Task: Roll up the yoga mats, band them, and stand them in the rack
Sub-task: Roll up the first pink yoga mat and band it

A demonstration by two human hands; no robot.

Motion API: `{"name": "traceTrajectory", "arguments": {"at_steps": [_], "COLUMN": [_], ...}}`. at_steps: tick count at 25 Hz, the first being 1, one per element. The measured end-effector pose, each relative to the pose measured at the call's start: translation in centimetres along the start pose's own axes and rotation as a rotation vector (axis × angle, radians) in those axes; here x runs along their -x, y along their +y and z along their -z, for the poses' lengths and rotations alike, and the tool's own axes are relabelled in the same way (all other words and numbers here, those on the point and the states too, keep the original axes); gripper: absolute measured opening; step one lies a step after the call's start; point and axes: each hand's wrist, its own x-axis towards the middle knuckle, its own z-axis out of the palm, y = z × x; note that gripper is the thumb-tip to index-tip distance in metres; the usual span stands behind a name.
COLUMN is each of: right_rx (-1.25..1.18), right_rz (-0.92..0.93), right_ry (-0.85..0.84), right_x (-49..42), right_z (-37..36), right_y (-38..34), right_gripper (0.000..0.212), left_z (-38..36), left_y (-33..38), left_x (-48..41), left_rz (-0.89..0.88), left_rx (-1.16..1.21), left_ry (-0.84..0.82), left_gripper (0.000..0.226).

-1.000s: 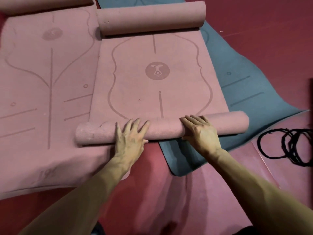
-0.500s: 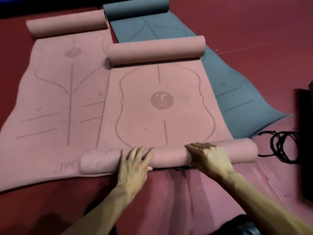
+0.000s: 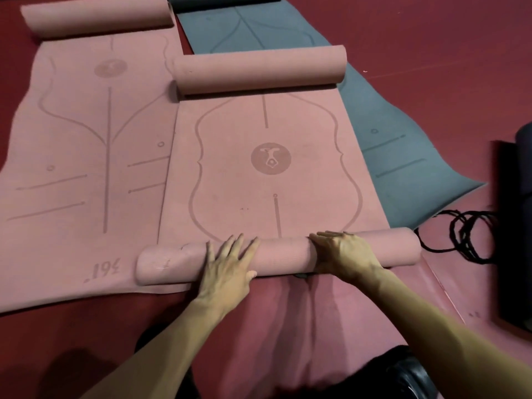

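2 pink mats: left pink mat (image 3: 86,156) flat, far end curled. The middle pink mat (image 3: 270,133) has a near-end roll (image 3: 285,251). L hand (image 3: 227,272) lies flat on it, fingers spread; R hand (image 3: 345,254) has fingers straight over top, no grip. 1 grey-blue mat (image 3: 397,156) partly under it. Black bands (image 3: 466,234) far right, count unclear.

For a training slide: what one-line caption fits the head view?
Left hand and right hand press the near roll of a pink yoga mat; black bands lie at right.
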Motion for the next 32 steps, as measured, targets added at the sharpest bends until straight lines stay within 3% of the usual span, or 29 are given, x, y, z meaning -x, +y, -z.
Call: {"name": "traceTrajectory", "arguments": {"at_steps": [5, 8, 10, 12, 15, 20, 25, 27, 32], "right_rx": [-0.143, -0.029, 0.007, 0.012, 0.016, -0.017, 0.110, 0.093, 0.070], "right_rz": [-0.129, -0.151, -0.208, -0.287, -0.289, -0.173, -0.163, -0.184, -0.220], "right_ry": [-0.236, 0.009, 0.220, 0.278, 0.237, -0.017, -0.033, -0.153, -0.304], "right_x": [-1.0, 0.7, 1.8, 2.1, 1.3, -1.2, 0.1, -0.4, -2.3], "right_z": [0.0, -1.8, -3.0, -3.6, -4.0, -1.5, -3.4, -3.2, -0.8], "right_y": [-0.1, -1.6, -2.7, -3.4, -3.1, 0.1, -1.6, -1.4, -1.7], "right_gripper": [0.084, 0.085, 0.071, 0.060, 0.062, 0.075, 0.104, 0.115, 0.108], "left_z": [-1.7, -1.6, -1.7, -1.9, -1.0, -0.9, -0.7, -0.7, -0.9], "left_y": [-1.2, -1.6, -1.6, -1.5, -1.2, 0.3, -0.1, 0.6, 1.0], "left_x": [2.1, 0.7, 0.0, -0.4, -1.2, -1.1, -2.6, -2.3, -2.3], "left_rz": [-0.004, 0.029, 0.038, 0.065, 0.088, -0.087, -0.077, -0.027, 0.108], "left_rx": [0.023, 0.028, 0.022, 0.027, -0.007, -0.095, -0.086, -0.067, 0.069], "left_ry": [0.121, 0.075, 0.046, 0.033, 0.007, -0.015, -0.070, -0.067, -0.114], "left_gripper": [0.071, 0.073, 0.073, 0.074, 0.072, 0.086, 0.085, 0.081, 0.088]}}
